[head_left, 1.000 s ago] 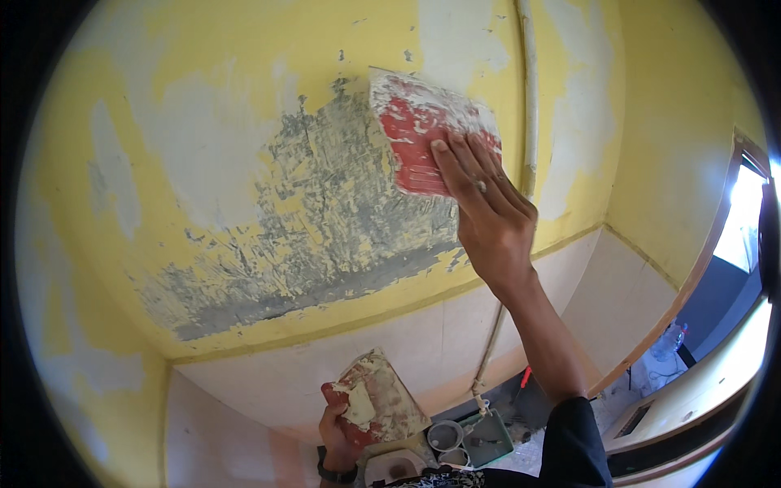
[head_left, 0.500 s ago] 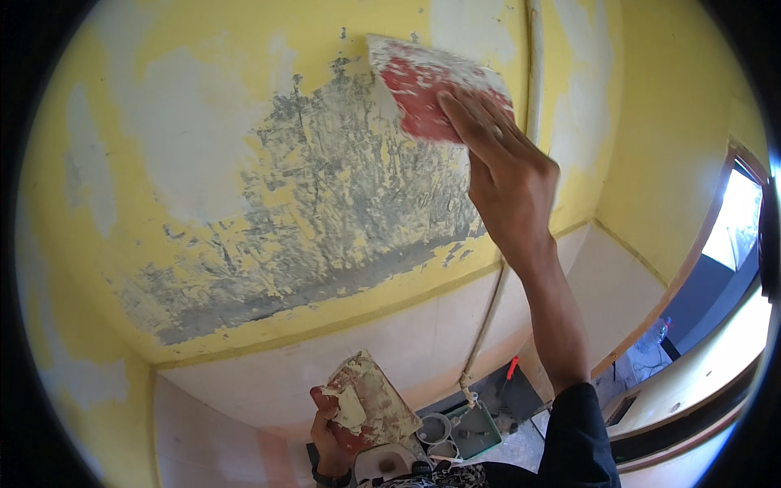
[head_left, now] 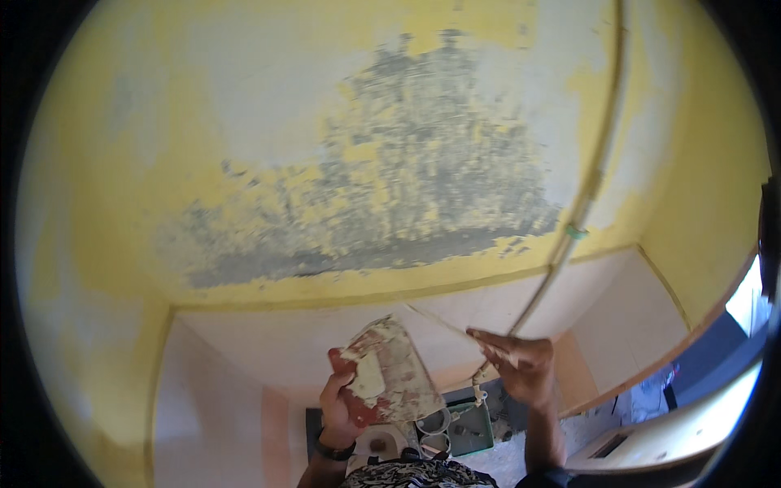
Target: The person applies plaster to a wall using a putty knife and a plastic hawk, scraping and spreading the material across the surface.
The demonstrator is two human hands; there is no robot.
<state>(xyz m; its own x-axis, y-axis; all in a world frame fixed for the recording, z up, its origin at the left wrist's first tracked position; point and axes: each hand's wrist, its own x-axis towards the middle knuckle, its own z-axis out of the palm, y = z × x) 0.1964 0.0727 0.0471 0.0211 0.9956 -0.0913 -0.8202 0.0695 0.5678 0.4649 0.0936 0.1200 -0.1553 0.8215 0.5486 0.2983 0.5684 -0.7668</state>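
Observation:
My left hand (head_left: 338, 403) is closed on the red end of a putty spreader (head_left: 413, 370), a flat plate smeared with cream putty. A thicker lump of putty (head_left: 370, 378) lies on the plate beside my thumb. To the right, my right hand (head_left: 527, 366) grips a second putty spreader (head_left: 443, 324), which shows almost edge-on as a thin pale strip. The tip of that strip points toward the upper edge of the left plate, with a small gap in the picture. Above both hands, the yellow wall carries a rough grey patch (head_left: 439, 171) with bits of yellow showing through.
A thin pipe (head_left: 602, 154) with a green clip (head_left: 576, 233) runs down the wall right of the patch. Pale tiles (head_left: 342, 333) cover the lower wall. Below stand round buckets (head_left: 434, 421) and a green-rimmed tray (head_left: 489, 439). A doorway (head_left: 744, 313) opens at the far right.
My right hand has come down from the wall with its spreader, now turned edge-on near the left one. My left hand and its spreader sit slightly higher and further right; the view has shifted.

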